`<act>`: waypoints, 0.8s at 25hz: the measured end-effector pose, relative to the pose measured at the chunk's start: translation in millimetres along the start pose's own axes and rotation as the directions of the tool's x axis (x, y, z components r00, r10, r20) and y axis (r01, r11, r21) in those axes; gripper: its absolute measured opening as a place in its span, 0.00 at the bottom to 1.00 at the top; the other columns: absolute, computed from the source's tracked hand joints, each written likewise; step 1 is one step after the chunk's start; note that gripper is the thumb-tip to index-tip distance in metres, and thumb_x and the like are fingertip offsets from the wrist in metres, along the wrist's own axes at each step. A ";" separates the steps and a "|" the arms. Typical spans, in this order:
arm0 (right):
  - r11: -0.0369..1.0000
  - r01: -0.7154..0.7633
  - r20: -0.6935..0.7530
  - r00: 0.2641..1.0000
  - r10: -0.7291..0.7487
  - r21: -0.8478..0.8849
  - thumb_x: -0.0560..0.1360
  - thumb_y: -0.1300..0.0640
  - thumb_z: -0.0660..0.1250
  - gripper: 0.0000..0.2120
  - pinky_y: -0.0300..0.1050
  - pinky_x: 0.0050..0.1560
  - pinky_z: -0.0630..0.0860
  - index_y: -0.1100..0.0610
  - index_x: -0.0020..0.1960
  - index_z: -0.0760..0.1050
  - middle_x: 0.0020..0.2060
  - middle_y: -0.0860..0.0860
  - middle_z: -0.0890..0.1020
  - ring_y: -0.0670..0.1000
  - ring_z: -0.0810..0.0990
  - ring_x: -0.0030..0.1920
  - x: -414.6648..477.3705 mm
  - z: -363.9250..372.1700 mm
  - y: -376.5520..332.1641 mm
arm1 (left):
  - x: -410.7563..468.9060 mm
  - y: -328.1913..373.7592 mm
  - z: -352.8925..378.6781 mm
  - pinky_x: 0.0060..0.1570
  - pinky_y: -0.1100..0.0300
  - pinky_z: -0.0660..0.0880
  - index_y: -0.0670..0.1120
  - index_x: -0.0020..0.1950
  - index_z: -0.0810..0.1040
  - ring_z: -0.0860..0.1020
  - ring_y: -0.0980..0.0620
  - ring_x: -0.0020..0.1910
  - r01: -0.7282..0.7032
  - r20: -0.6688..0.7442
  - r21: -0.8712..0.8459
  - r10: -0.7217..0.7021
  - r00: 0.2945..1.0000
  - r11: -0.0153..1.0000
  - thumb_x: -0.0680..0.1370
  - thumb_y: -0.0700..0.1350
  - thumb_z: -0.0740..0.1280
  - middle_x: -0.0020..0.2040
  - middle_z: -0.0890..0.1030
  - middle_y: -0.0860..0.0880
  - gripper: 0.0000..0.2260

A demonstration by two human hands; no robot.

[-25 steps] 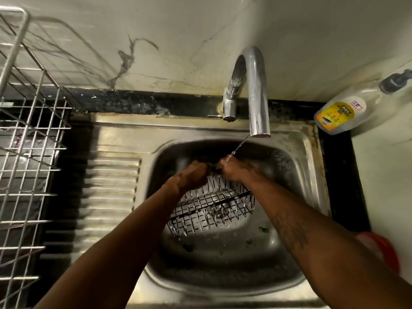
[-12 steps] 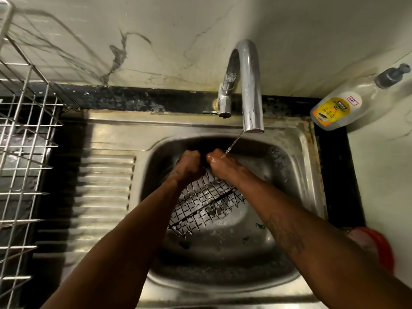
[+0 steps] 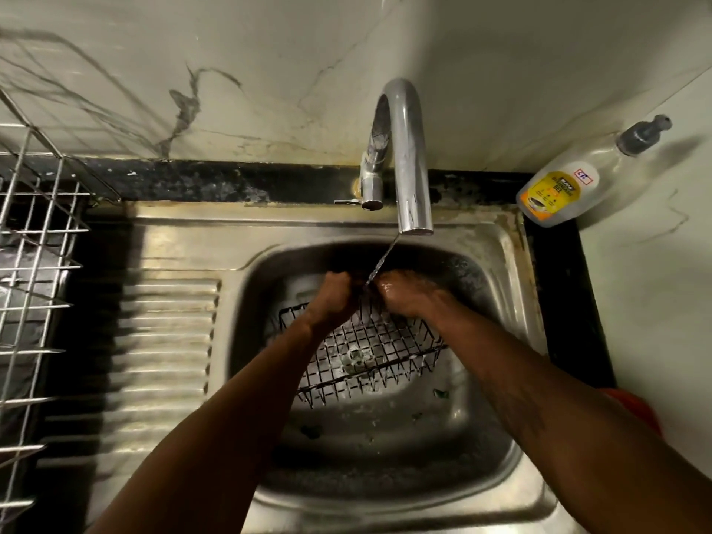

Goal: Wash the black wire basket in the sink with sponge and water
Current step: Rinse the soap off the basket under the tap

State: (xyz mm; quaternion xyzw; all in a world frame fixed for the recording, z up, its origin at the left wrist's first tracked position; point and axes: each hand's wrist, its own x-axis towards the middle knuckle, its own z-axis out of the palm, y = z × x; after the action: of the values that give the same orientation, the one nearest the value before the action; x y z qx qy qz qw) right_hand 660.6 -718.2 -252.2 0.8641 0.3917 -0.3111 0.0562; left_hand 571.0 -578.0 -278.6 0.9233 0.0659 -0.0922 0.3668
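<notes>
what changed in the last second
The basket has turned slightly; its left corner now shows beyond the left hand. That hand and the right hand still grip its far rim under the faucet stream. The sink, bottle and rack are as before.

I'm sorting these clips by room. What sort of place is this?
Most likely a home kitchen: a steel sink with ribbed drainboard under a running tap, a dish-soap bottle, and a wire dish rack at left.

A soap bottle (image 3: 554, 190) sits at two o'clock. A steel dish rack (image 3: 34, 264) stands at nine, a red object (image 3: 635, 410) at four.
</notes>
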 end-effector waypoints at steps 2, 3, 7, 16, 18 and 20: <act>0.999 -0.040 0.041 0.998 0.041 -0.029 0.80 0.56 0.62 0.18 0.50 0.63 0.74 0.43 0.67 0.75 0.65 0.51 0.80 0.57 0.79 0.62 -7.9 -2.2 24.4 | -2.4 -10.5 -2.9 0.43 0.60 0.73 0.42 0.55 0.85 0.82 0.47 0.47 0.046 0.092 0.092 -0.054 0.994 0.995 0.80 0.41 0.66 0.49 0.85 0.43 0.08; 0.996 -0.068 0.061 0.996 0.072 -0.053 0.80 0.56 0.62 0.18 0.51 0.64 0.74 0.42 0.67 0.75 0.65 0.51 0.79 0.57 0.79 0.63 -9.2 -1.5 35.0 | -2.7 -17.1 -5.7 0.45 0.58 0.74 0.44 0.56 0.84 0.83 0.45 0.48 0.055 0.128 0.123 -0.071 0.989 0.991 0.81 0.43 0.66 0.50 0.85 0.43 0.09; 0.998 -0.049 0.185 0.981 0.056 -0.041 0.82 0.55 0.59 0.13 0.53 0.58 0.73 0.53 0.62 0.77 0.57 0.55 0.81 0.54 0.78 0.51 -11.7 -10.3 20.3 | 11.7 -16.7 -8.9 0.50 0.57 0.75 0.43 0.57 0.84 0.83 0.44 0.52 0.036 0.264 0.152 -0.076 0.961 0.988 0.82 0.44 0.64 0.53 0.85 0.43 0.10; 0.989 -0.077 0.116 0.991 0.062 0.128 0.82 0.59 0.59 0.21 0.49 0.57 0.74 0.43 0.71 0.72 0.63 0.55 0.78 0.58 0.78 0.59 -11.9 -8.1 28.1 | 18.1 -26.2 -8.6 0.46 0.57 0.74 0.38 0.56 0.82 0.82 0.43 0.52 0.173 0.186 0.188 -0.208 0.960 0.967 0.83 0.44 0.64 0.51 0.83 0.42 0.11; 0.989 -0.082 0.127 0.990 0.066 0.127 0.81 0.59 0.60 0.22 0.52 0.60 0.74 0.43 0.72 0.71 0.64 0.54 0.77 0.58 0.78 0.60 -11.7 -10.1 23.4 | 13.0 -29.2 -6.5 0.46 0.56 0.73 0.40 0.59 0.79 0.80 0.43 0.52 0.158 0.183 0.312 -0.222 0.958 0.937 0.83 0.44 0.61 0.54 0.80 0.42 0.11; 0.988 -0.099 0.135 0.987 0.082 0.122 0.80 0.57 0.60 0.22 0.53 0.60 0.73 0.44 0.72 0.72 0.63 0.54 0.77 0.58 0.77 0.60 -10.2 -7.5 16.8 | 12.3 -17.1 -1.0 0.52 0.52 0.73 0.40 0.61 0.77 0.79 0.40 0.56 0.120 0.221 0.340 -0.203 0.954 0.933 0.83 0.42 0.59 0.57 0.78 0.40 0.11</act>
State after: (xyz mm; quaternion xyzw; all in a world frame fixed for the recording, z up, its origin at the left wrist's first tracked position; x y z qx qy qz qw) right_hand 671.2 -733.8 -242.7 0.8609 0.3265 -0.3881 0.0397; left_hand 579.9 -564.3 -292.0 0.9429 0.0791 -0.2486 0.2072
